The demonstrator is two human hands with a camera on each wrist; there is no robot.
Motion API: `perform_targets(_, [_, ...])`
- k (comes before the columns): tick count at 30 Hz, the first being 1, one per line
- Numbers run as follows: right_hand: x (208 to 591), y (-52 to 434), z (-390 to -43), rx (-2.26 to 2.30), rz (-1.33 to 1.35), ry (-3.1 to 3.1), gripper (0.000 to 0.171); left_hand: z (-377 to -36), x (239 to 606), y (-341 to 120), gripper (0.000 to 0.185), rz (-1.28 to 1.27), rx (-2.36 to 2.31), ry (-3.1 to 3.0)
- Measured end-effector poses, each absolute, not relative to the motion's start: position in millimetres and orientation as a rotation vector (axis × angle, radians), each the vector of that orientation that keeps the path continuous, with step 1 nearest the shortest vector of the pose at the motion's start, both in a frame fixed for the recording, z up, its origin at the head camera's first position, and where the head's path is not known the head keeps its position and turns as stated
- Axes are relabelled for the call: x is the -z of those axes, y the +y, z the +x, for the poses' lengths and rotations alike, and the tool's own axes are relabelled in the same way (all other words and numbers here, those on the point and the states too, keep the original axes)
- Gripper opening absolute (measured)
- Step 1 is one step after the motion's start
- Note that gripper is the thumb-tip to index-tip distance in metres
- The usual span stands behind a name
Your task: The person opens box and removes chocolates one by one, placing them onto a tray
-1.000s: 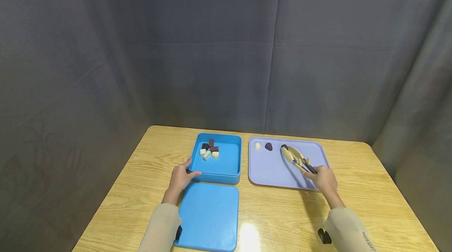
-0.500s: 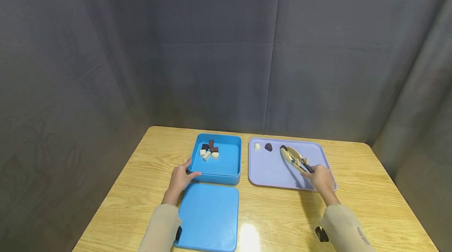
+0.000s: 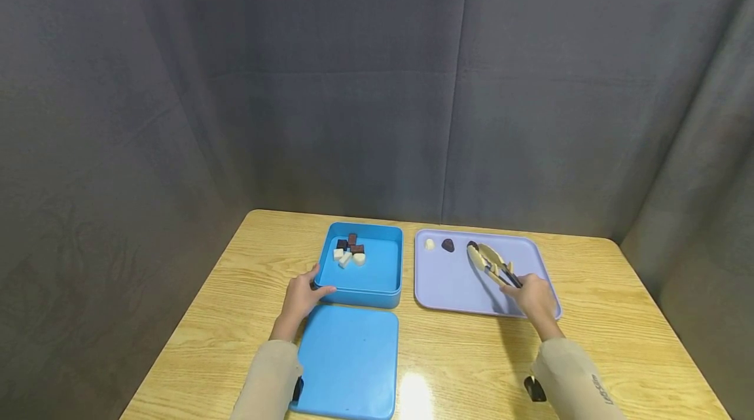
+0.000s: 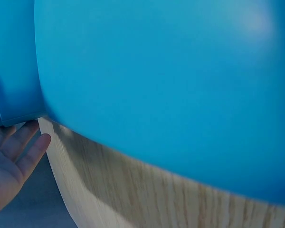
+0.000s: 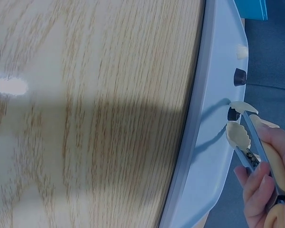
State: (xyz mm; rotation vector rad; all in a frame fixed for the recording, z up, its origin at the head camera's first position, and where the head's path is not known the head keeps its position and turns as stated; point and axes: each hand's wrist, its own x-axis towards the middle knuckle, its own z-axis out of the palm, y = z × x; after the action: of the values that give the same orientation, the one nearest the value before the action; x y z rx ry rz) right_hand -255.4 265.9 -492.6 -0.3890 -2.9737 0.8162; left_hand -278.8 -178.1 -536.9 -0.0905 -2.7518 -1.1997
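Observation:
In the head view my right hand (image 3: 533, 296) grips a pair of tongs (image 3: 493, 264) with cream tips and dark metal arms over the lilac tray (image 3: 448, 286). The tong tips stand apart, one on either side of a dark chocolate piece (image 5: 233, 114) in the right wrist view. Another dark piece (image 3: 448, 245) and a white one (image 3: 429, 244) lie farther left on the tray. My left hand (image 3: 302, 296) rests at the near left corner of a blue box (image 3: 359, 298), thumb along its front wall and straight fingers by its left side. Several white and brown pieces (image 3: 345, 259) lie inside.
A flat blue lid (image 3: 350, 361) lies in front of the box, under the edge of my left sleeve. The wooden table (image 3: 459, 367) ends at a grey curtain (image 3: 353, 112) behind, with curtain at both sides too.
My right hand and the tongs have shifted slightly to the left, the tips staying around the same dark piece. The left hand and the box have kept their places.

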Motion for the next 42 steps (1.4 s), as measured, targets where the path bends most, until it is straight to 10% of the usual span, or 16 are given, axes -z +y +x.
perform_targets(42, [471.9, 248.6, -241.6, -0.838, -0.200, -2.877, 0.060, -278.7, 535.9, -178.2, 0.069, -0.098, 1.219, -2.755])
